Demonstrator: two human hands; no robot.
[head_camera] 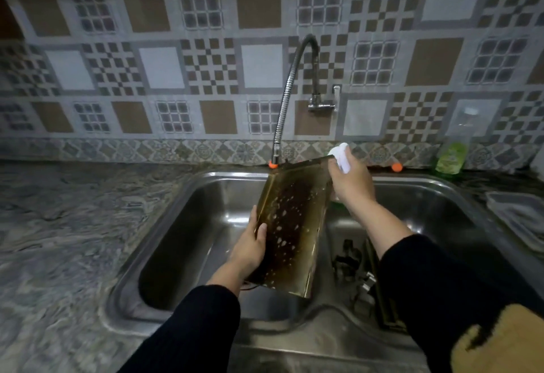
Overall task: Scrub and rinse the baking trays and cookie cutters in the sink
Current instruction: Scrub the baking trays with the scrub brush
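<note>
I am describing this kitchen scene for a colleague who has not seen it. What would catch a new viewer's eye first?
First, the dark baking tray, speckled with soap foam, held tilted over the middle of the double sink. The left hand grips its left edge, and the right hand holds something white at its top corner. Above, a bendy tap curves down from the checkered tile wall.

The left steel sink basin (188, 225) is open below. The tilted dark baking tray (294, 225) and bent hose tap (284, 101) block the middle; dark metal pieces (353, 263) crowd the right basin.
</note>
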